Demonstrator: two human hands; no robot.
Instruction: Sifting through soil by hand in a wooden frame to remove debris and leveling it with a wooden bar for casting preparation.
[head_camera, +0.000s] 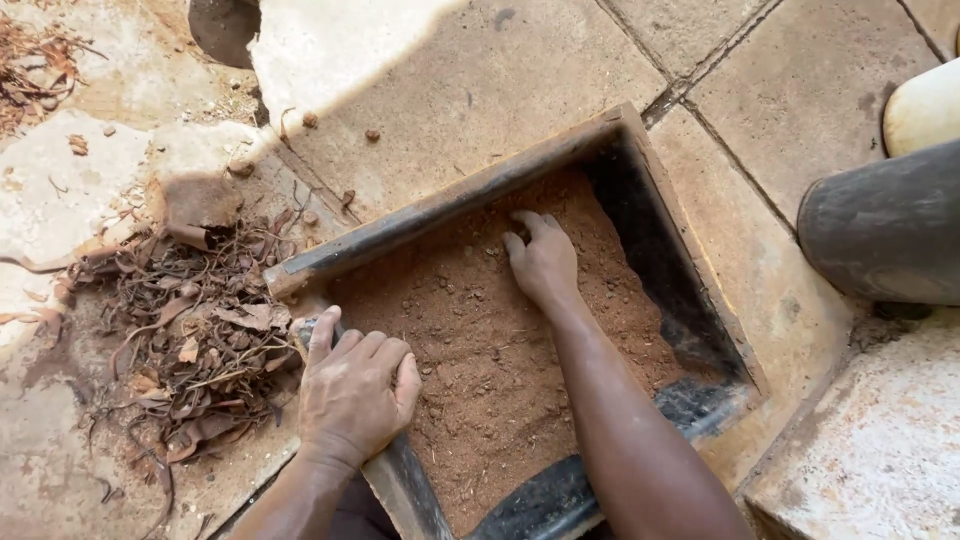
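- Paved floor (480, 80): large stone slabs with dark joints, partly in sun at upper left, dusty throughout.
- Square tray (440, 205): dark, worn, set at an angle on the floor; far rim runs from lower left up to a corner at upper right, and the right wall drops in shadow. It sits in the centre of view, just right of the leaf litter.
- Reddish-brown soil (470, 340): fills the tray floor, fine-grained with small clods and bits of fibre; surface fairly level.
- Pile of dry leaves and roots (200, 330): brown, tangled, on the slabs touching the tray's left side.
- Dark cylindrical vessel (880, 240): at right edge, lying on its side, well apart from the tray; a pale rounded object (925, 105) just above it, cut off by the frame.
- Right hand (545, 262): inside the tray, palm down on the soil near the far rim; fingers bent and close together, tips pressed into the soil. Holds nothing that I can make out.
- Left hand (355, 395): wrapped over the tray's near-left rim, fingers curled narrow around the edge, thumb lying along the rim.
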